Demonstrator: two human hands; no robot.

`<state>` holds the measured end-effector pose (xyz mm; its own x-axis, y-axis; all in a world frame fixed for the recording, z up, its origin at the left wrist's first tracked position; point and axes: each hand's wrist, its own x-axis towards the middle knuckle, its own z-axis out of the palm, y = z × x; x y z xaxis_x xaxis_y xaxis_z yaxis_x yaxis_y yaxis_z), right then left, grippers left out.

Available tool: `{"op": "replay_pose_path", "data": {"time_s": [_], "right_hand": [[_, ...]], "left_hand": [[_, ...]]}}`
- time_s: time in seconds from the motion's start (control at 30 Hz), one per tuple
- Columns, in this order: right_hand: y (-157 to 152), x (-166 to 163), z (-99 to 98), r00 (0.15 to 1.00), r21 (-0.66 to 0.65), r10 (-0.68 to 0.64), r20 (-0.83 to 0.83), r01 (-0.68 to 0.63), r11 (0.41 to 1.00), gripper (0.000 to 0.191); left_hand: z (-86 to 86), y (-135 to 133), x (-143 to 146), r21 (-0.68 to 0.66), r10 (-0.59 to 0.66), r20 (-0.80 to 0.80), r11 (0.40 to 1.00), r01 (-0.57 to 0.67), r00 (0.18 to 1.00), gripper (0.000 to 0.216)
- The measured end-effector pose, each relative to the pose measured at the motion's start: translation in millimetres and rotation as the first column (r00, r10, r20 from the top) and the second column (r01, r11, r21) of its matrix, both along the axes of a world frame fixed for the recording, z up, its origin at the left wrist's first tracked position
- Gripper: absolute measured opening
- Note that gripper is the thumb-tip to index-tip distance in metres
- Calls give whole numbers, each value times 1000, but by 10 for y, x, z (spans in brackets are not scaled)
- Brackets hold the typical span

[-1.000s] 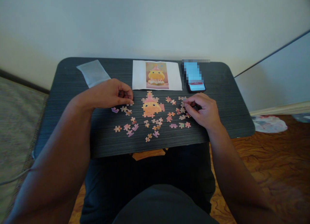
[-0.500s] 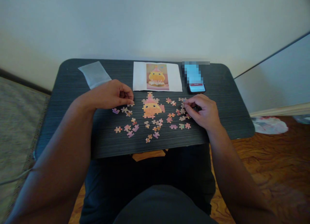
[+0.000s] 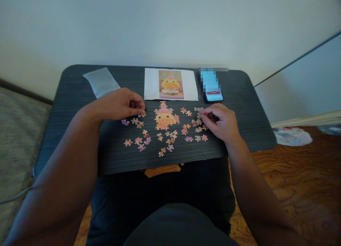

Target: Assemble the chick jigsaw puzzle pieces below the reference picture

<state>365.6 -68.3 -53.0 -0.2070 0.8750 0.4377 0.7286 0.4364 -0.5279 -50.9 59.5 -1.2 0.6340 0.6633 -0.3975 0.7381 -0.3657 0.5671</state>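
A partly joined jigsaw puzzle [image 3: 165, 119] lies mid-table, showing a yellow character with a pink hat. To its left, my left hand [image 3: 124, 103] is closed, its thumb and fingertips on a puzzle piece [image 3: 142, 115] at the table surface. My right hand [image 3: 222, 119] is on the other side, thumb and forefinger pinched on a puzzle piece [image 3: 199, 116] in a small cluster; the fingers partly cover it. Several loose pieces, such as a purple one [image 3: 189, 139] and a pink one [image 3: 138, 141], are scattered in front of and beside the joined part.
A printed reference picture [image 3: 171, 84] lies behind the puzzle on the dark table [image 3: 128, 160]. At the back left rests a translucent bag [image 3: 101, 82], and at the back right a phone [image 3: 214, 96]. The wall [image 3: 170, 29] stands directly behind. A plastic bag [image 3: 292, 136] is on the floor at right.
The whole view has shifted slightly, so the table and things appear a little farther left. Both hands keep their places and grips relative to the pieces.
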Motion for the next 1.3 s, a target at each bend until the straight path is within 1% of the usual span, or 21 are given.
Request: {"op": "replay_pose_path", "data": {"time_s": [0.33,0.53,0.63,0.77,1.03,1.17,1.3], "right_hand": [[14,25,-25,1000,-8,13,-4,-13,1000,7],[13,20,-27,1000,-3,12,-6,-12,1000,7],[7,10,-19,1000,-13,0,5,0,1000,8],[4,2,-10,1000,7,14,8,-14,1000,9],[0,-16,5,1000,-11,8,-15,-8,1000,9],[1,-8,-3,1000,-8,13,-11,-13,1000,9],[1,-1,-4,1000,-8,25,-7,-25,1000,10]], "left_hand": [[-1,2,4,-5,9,2,1000,-9,1000,38],[-31,36,-15,38,-13,-21,999,13,1000,39],[-21,33,-15,28,-2,-38,1000,4,999,40],[-1,23,-10,31,0,-44,1000,2,999,40],[-35,46,-37,35,2,-34,999,0,999,40],[-26,45,-33,26,9,-48,1000,-8,999,43],[-16,34,-23,17,13,-34,1000,-12,999,40]]}}
